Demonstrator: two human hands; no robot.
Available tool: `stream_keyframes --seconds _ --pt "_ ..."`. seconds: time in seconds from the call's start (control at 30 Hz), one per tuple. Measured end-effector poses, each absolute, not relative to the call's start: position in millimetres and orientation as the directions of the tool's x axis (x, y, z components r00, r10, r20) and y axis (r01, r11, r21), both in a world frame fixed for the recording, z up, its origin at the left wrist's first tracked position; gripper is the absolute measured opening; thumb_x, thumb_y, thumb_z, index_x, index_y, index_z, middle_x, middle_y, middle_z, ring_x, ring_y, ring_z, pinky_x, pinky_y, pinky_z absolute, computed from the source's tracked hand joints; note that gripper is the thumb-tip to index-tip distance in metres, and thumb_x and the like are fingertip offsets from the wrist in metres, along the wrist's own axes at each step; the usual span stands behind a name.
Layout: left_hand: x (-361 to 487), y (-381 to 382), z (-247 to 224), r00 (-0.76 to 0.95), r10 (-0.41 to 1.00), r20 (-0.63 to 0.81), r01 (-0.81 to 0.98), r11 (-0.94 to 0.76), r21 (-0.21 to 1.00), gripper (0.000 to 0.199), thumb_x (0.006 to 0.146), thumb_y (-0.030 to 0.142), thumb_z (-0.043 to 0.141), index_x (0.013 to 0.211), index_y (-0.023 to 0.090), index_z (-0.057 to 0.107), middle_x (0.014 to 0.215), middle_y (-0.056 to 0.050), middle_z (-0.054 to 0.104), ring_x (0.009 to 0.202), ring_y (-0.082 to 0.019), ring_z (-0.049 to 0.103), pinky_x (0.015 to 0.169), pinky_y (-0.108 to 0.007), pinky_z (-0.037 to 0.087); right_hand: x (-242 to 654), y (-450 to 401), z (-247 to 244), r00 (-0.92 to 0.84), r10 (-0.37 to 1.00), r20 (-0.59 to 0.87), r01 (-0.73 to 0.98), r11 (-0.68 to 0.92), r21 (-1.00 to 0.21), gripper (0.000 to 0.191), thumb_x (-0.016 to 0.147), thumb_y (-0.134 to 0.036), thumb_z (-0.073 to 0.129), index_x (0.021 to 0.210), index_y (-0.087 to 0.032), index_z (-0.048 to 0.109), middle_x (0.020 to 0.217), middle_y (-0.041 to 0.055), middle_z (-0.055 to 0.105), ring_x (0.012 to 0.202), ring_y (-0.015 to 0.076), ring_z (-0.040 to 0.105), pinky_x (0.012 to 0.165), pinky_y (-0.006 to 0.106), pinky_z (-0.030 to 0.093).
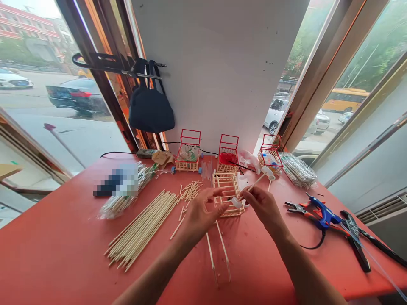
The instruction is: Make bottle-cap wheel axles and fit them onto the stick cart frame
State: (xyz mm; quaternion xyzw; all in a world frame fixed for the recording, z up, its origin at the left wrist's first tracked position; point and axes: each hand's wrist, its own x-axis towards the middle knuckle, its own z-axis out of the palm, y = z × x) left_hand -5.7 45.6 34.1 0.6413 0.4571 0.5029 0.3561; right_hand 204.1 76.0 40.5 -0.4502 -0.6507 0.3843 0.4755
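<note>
My right hand [261, 207] pinches a thin wooden stick [257, 182] that slants up to the right, towards a small white round piece [267, 171]. A second small white piece [236, 202] sits near the lower end of the stick, between my hands. My left hand [205, 212] is beside it, thumb and forefinger apart and reaching towards it; whether the thumb touches it is hard to tell. Behind the fingers stands a frame of wooden sticks [219, 182], partly covered by my hands. Two long thin sticks [223, 245] extend from it towards me.
Left are a pile of long sticks [144, 228], short cut sticks [190, 190] and bagged sticks [121, 201]. Red-topped stick baskets [187, 163] line the wall. Right lie pliers [295, 207], a blue glue gun [324, 214] with a cord, large cutters [356, 237] and a clear bag [297, 169].
</note>
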Motion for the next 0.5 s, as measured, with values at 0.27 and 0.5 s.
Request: stream_keyframes --seconds 0.27,0.5 --pt "3 35 27 0.109 0.969 0.221 0.155 -0.236 0.959 0.045 0.076 0.030 0.083 0.120 0.026 0.073 0.117 -0.008 0.077 0.105 -0.027 0.070 0.091 -0.040 0.053 194 66 42 -0.175 0.954 0.244 0.167 0.273 -0.948 0.033 0.089 -0.053 0.072 0.078 -0.021 0.072 0.076 0.0024 0.071 0.067 0.0169 0.061 0.064 0.029 0.047" --pt "0 33 16 0.085 0.968 0.238 -0.031 -0.236 0.971 0.033 0.083 0.033 0.078 0.114 0.022 0.072 0.112 -0.009 0.076 0.104 -0.024 0.070 0.093 -0.037 0.054 191 66 38 -0.231 0.969 0.082 -0.017 0.080 -0.997 0.042 0.085 -0.060 0.075 0.079 -0.018 0.071 0.073 0.0013 0.068 0.066 0.0141 0.058 0.065 0.028 0.046"
